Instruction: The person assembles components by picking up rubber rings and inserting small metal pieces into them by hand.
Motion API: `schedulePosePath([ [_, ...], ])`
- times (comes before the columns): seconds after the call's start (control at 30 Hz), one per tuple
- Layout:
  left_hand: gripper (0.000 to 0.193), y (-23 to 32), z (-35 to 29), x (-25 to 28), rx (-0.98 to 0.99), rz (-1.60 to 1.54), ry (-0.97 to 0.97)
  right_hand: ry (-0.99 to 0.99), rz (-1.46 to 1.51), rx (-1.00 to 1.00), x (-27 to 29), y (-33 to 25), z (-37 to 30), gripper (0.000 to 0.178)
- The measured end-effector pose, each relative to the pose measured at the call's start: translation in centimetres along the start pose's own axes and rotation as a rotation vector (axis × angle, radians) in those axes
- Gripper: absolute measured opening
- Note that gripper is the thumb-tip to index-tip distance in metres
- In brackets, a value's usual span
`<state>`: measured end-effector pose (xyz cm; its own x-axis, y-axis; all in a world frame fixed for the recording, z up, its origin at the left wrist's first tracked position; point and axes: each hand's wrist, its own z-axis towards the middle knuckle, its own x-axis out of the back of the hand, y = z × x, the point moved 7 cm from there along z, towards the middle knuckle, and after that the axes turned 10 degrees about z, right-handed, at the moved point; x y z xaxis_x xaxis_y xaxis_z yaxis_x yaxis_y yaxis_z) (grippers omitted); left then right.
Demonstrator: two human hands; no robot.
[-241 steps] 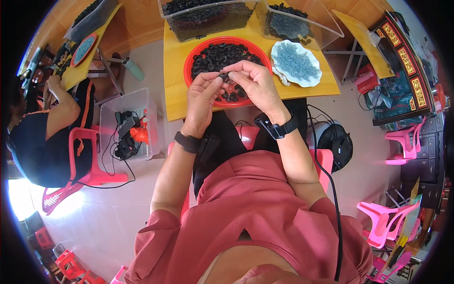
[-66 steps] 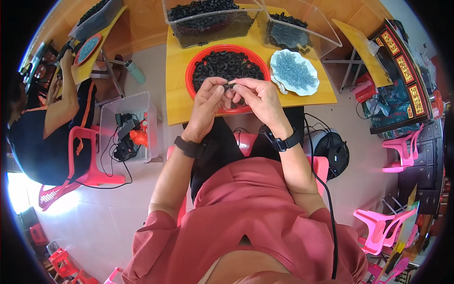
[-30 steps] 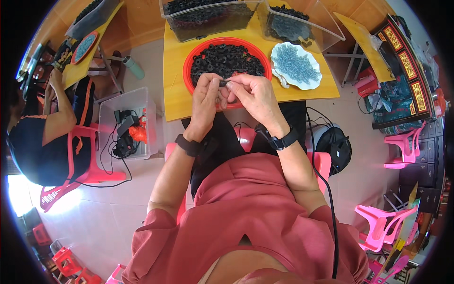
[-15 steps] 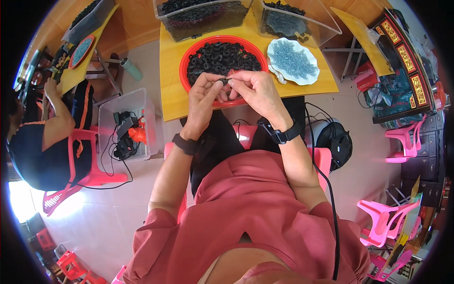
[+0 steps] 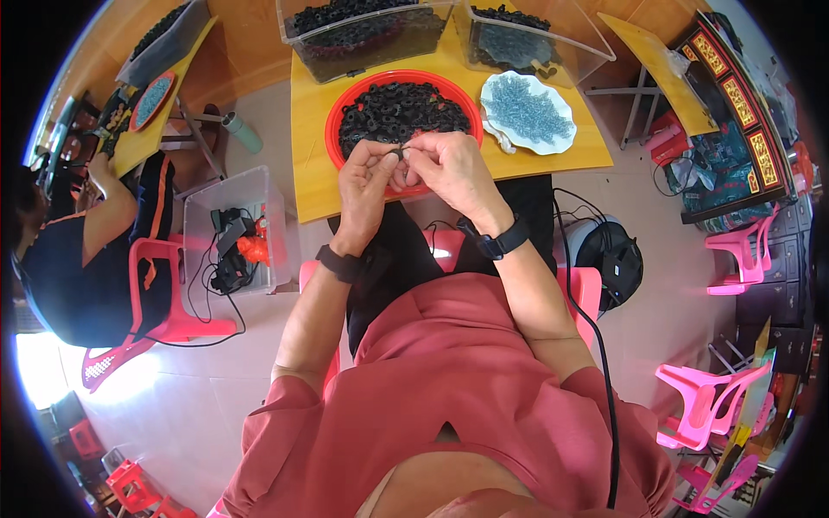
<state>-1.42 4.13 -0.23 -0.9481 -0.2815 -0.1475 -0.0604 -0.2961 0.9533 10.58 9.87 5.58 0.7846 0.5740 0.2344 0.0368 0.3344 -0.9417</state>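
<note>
Over the near rim of a red basin (image 5: 332, 129), both my hands meet at the fingertips. My left hand (image 5: 364, 186) pinches a small dark piece (image 5: 398, 153); it resembles the black ring-shaped parts (image 5: 397, 112) heaped in the basin. My right hand (image 5: 456, 177) is closed in a pinch right beside that piece. Whatever sits between its fingertips is too small to make out. To the right of the basin stands a white wavy-edged plate (image 5: 563, 138) covered with many tiny blue-grey pieces (image 5: 527, 108).
Clear plastic bins (image 5: 363, 56) of black parts line the back of the yellow table (image 5: 315, 190). Left on the floor is a clear box (image 5: 281, 224) with black devices. A co-worker (image 5: 86, 259) sits at another table. A black cable (image 5: 600, 345) runs along my right side.
My hands stay together and have shifted slightly left with the view. The right fingers have moved a little at the small dark piece, which remains pinched in my left hand.
</note>
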Motion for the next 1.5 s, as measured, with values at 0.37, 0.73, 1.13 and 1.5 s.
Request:
schedulePosePath([
  [0.37, 0.008, 0.9, -0.4, -0.1, 0.036, -0.118, 0.141, 0.224, -0.474, 0.300, -2.3, -2.0, -1.8, 0.024],
  [0.73, 0.007, 1.1, -0.5, -0.9, 0.121, -0.315, 0.093, 0.309, -0.606, 0.555, -1.9, -2.5, -2.4, 0.042],
  [1.13, 0.013, 0.9, -0.3, -0.2, 0.144, -0.115, 0.092, 0.248, -0.590, 0.588, -1.5, -2.6, -2.3, 0.037],
  [1.5, 0.015, 0.0, 0.0, 0.5, 0.132, 0.076, 0.086, 0.223, -0.726, 0.573, -2.1, -2.1, -2.1, 0.031],
])
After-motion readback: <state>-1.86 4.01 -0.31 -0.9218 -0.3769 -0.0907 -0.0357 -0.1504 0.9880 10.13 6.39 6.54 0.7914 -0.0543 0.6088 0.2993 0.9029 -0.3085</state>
